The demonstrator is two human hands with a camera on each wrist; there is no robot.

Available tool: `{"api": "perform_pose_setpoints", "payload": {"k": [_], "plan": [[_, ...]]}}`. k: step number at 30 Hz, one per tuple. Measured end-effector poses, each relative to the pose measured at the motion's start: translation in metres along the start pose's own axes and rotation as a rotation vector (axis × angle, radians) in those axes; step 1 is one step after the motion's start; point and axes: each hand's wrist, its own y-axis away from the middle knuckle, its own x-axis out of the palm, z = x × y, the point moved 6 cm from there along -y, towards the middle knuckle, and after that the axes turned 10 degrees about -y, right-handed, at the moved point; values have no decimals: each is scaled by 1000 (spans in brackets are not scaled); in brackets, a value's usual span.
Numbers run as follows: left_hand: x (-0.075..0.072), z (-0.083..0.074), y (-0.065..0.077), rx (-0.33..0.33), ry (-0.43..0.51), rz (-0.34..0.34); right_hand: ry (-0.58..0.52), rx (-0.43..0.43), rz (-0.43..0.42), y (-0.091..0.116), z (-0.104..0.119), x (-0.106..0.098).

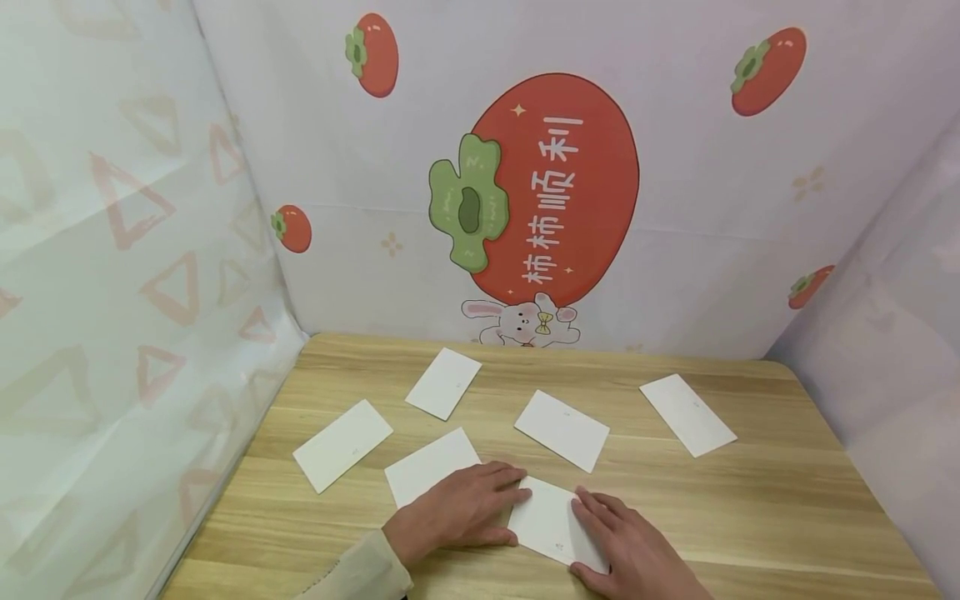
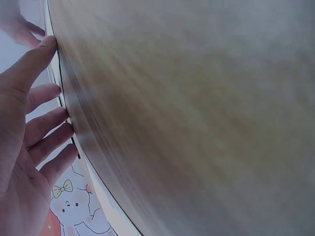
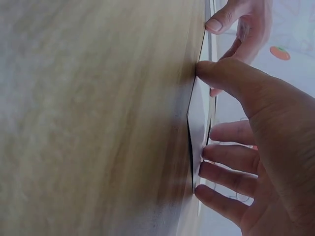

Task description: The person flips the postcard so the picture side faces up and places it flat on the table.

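A white rectangular card lies on the wooden table near its front, with a small grey mark close to one edge. My left hand rests at the card's left end, fingertips on its far left corner and thumb near the closer one. On the right end lies my right hand, its fingers spread over the card and thumb at the near edge. From the right wrist, the thumb and the extended fingers of that hand meet the card's rim, a thin dark shadow under one edge. The left fingers also look extended.
Another white card lies beside my left hand, partly covered by it. Further white cards lie spread out: far left, back, centre and right. A persimmon-printed curtain stands behind the table.
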Motion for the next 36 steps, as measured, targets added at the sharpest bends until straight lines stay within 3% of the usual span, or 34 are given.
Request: {"api": "perform_pose_setpoints", "payload": {"k": [10, 18, 23, 31, 36], "plan": [[-2, -1, -3, -11, -12, -1, 78, -120, -132, 2, 7, 0], [-7, -4, -7, 31, -120, -11, 81, -98, -80, 3, 10, 0], [-6, -5, -9, 44, -130, -37, 38, -43, -66, 5, 7, 0], [-2, 2, -7, 20, -31, -3, -72, -52, -89, 6, 0, -2], [-6, 2, -7, 29, -9, -106, -177, 11, -128, 3, -5, -11]]}}
